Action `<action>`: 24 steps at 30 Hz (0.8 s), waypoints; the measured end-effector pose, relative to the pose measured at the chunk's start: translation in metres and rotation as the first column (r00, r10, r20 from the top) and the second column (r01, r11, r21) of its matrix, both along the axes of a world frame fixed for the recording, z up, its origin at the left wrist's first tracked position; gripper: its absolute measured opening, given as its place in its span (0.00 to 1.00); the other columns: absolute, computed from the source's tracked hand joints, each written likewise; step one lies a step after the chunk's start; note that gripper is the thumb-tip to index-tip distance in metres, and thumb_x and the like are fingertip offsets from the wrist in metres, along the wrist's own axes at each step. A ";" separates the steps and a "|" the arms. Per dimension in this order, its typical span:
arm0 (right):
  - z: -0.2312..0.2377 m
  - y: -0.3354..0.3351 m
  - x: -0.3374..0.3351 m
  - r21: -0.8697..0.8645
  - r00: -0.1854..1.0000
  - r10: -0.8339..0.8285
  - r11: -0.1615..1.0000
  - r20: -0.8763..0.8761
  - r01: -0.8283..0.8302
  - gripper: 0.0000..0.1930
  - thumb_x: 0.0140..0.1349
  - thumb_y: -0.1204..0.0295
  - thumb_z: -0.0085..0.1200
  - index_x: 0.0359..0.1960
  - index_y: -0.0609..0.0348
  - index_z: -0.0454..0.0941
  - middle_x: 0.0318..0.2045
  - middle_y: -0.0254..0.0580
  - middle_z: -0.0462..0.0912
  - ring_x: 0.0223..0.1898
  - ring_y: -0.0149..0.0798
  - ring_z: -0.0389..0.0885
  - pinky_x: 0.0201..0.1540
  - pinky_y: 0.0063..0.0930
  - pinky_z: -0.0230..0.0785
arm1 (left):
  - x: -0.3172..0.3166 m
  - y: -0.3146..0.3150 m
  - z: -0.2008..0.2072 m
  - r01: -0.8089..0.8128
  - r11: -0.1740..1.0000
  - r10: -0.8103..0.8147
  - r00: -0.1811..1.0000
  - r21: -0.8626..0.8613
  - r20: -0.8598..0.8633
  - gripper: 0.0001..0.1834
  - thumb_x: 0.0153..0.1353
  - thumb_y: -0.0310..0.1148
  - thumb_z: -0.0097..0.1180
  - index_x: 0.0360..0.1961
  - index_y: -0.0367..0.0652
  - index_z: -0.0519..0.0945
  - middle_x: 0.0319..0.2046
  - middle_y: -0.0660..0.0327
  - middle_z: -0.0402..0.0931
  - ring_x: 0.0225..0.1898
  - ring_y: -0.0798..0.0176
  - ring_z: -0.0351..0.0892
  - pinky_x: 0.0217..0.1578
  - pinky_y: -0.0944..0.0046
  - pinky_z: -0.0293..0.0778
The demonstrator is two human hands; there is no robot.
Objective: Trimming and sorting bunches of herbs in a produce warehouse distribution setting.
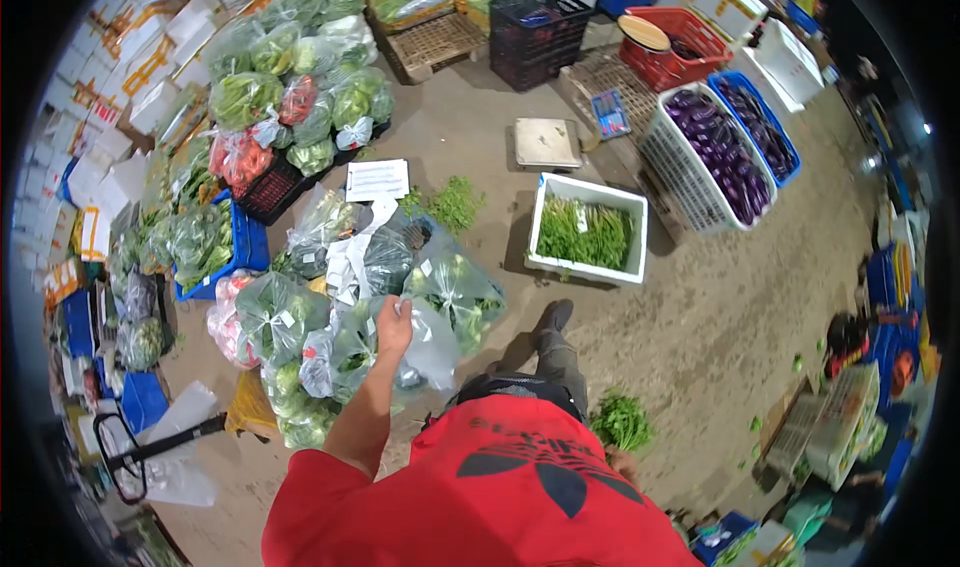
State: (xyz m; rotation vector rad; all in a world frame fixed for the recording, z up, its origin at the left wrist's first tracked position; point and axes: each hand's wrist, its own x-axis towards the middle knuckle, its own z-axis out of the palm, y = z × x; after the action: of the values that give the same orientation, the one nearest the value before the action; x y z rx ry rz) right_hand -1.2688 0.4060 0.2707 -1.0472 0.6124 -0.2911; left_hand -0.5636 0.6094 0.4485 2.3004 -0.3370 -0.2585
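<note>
My left hand point(395, 322) is closed round the top of a see-through plastic bag point(432, 345) that hangs limp from it. Under and beside that bag sits a cluster of tied bags of vegetables, one holding leafy greens point(455, 292). A long strip of white paper slips point(348, 267) lies over the cluster. Low at my right side, my right hand point(622, 462) is closed on a bunch of leafy green herbs point(622, 422); my shirt hides part of this hand. Ahead, a white foam box point(640, 232) holds packed bunches of greens.
A flat scale point(546, 143) stands beyond the foam box. Eggplants fill a white crate point(660, 152) and a blue crate point(790, 172) at right. Bagged vegetables point(300, 67) are piled far left, near a blue crate point(250, 242). Loose greens point(455, 204) and a paper sheet point(377, 179) lie ahead.
</note>
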 end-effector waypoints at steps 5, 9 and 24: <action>-0.041 -0.189 0.093 0.456 0.942 0.127 0.890 -0.312 0.031 0.10 0.55 0.76 0.56 0.39 0.62 0.84 0.29 0.39 0.83 0.35 0.42 0.81 0.42 0.35 0.74 | 0.029 -0.033 -0.019 -0.210 0.975 0.211 0.978 -0.066 0.001 0.13 0.67 0.37 0.57 0.41 0.36 0.76 0.31 0.48 0.79 0.33 0.49 0.78 0.40 0.52 0.73; -0.009 -0.359 0.170 0.120 0.772 -0.056 0.978 -0.633 0.170 0.15 0.58 0.58 0.62 0.35 0.57 0.83 0.34 0.40 0.83 0.39 0.41 0.79 0.43 0.41 0.73 | 0.040 -0.080 -0.003 -0.279 0.960 0.280 0.959 0.035 -0.049 0.14 0.65 0.36 0.58 0.42 0.36 0.75 0.34 0.44 0.78 0.38 0.41 0.78 0.43 0.49 0.72; 0.098 -0.493 0.629 -0.220 0.794 -0.162 0.975 -0.586 0.037 0.16 0.55 0.63 0.62 0.42 0.59 0.84 0.33 0.38 0.83 0.35 0.38 0.81 0.36 0.35 0.75 | 0.355 -0.139 -0.075 -0.261 0.965 0.261 0.965 0.035 0.019 0.13 0.65 0.34 0.57 0.47 0.39 0.76 0.40 0.41 0.81 0.46 0.36 0.81 0.47 0.48 0.75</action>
State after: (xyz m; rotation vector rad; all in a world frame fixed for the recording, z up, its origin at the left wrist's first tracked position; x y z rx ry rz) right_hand -0.6396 -0.0872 0.3684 -1.3121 1.2418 -0.1022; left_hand -0.2084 0.4703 0.3732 2.3528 -0.0335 -0.1163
